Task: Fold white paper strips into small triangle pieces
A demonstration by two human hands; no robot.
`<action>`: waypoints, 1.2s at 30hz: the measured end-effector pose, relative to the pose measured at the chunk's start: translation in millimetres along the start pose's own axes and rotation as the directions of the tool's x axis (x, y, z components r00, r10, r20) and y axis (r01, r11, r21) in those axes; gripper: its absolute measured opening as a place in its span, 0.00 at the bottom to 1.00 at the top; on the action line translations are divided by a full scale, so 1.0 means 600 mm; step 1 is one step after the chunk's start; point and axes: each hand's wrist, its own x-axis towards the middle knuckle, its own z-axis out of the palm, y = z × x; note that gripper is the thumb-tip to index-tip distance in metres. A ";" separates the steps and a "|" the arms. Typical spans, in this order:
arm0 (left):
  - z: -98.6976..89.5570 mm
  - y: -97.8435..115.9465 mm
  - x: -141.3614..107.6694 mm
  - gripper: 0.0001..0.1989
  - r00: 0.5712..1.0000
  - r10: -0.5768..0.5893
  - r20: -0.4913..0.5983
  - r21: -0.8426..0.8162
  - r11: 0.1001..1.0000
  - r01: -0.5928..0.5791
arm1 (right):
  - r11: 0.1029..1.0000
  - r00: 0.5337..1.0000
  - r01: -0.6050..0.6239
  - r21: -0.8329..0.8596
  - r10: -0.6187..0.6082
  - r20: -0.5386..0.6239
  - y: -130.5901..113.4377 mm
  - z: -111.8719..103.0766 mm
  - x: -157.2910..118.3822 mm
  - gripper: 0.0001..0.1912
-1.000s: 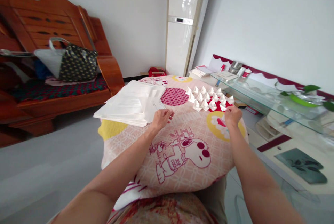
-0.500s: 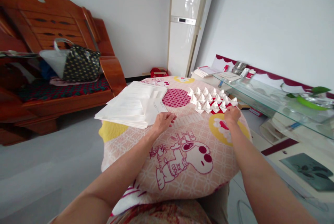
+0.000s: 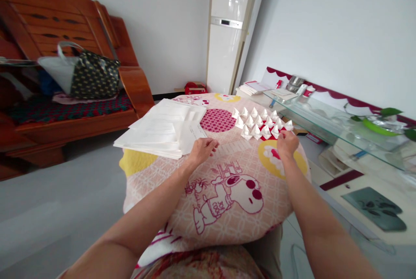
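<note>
Left hand (image 3: 203,150): fingers curled inward over the cloth, just beside the near right corner of the paper stack; cannot tell whether anything is in them. Right hand (image 3: 287,142): fingers drawn together at the near right end of the folded pieces; whether it pinches one is hidden.

Beneath both, a round table under a pink patterned tablecloth (image 3: 227,227), a magenta-outlined cartoon dog in dark red glasses printed on its near part. On the left of the cloth, a loose, uneven stack of white paper sheets (image 3: 156,131), some with printed lines. On the right, small pointed white folded-paper pieces (image 3: 255,131) stand upright in close rows, partly over a red patch.

Farther right, a glass-topped table (image 3: 328,118) bears a bright green dish (image 3: 383,127), a red-and-white cup (image 3: 308,91) and metal containers (image 3: 295,82). Left, a carved reddish-brown wooden sofa (image 3: 65,10) holds a black patterned bag (image 3: 94,75). Farthest, a red bag or box (image 3: 195,88) on the floor and a tall white cabinet-like appliance (image 3: 224,49) in the corner.
</note>
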 end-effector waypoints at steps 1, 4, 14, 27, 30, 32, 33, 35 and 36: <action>-0.001 0.000 0.001 0.17 1.000 0.004 -0.004 -0.001 1.000 -0.004 | 0.998 0.999 0.047 0.053 -0.046 -0.007 -0.019 -0.007 -0.015 0.15; -0.004 0.002 0.002 0.15 1.000 0.000 -0.019 0.001 1.000 0.000 | 0.919 0.957 0.272 0.284 -0.289 0.018 -0.089 -0.026 -0.070 0.16; -0.008 0.003 -0.003 0.08 0.994 0.110 0.003 0.437 0.894 -0.100 | 0.840 0.607 0.246 0.484 -0.523 0.598 -0.200 0.032 -0.184 0.14; -0.030 -0.014 -0.001 0.19 0.969 0.243 0.038 0.620 0.755 -0.214 | 0.827 0.705 0.148 0.542 -0.473 0.529 -0.176 0.040 -0.203 0.11; -0.045 -0.014 -0.009 0.30 0.944 0.281 0.175 0.696 0.642 -0.320 | 0.818 0.701 0.142 0.557 -0.481 0.527 -0.174 0.040 -0.204 0.11; -0.050 -0.012 -0.015 0.30 0.949 0.221 0.224 0.754 0.578 -0.312 | 0.816 0.700 0.137 0.562 -0.481 0.528 -0.173 0.040 -0.204 0.11; -0.050 -0.012 -0.017 0.29 0.954 0.195 0.229 0.777 0.553 -0.299 | 0.816 0.701 0.137 0.562 -0.480 0.527 -0.172 0.040 -0.204 0.11; -0.049 -0.011 -0.019 0.26 0.964 0.158 0.215 0.806 0.529 -0.266 | 0.818 0.703 0.136 0.559 -0.477 0.528 -0.171 0.039 -0.203 0.10; -0.049 -0.012 -0.018 0.24 0.970 0.142 0.195 0.813 0.530 -0.241 | 0.822 0.703 0.132 0.555 -0.472 0.532 -0.171 0.039 -0.203 0.10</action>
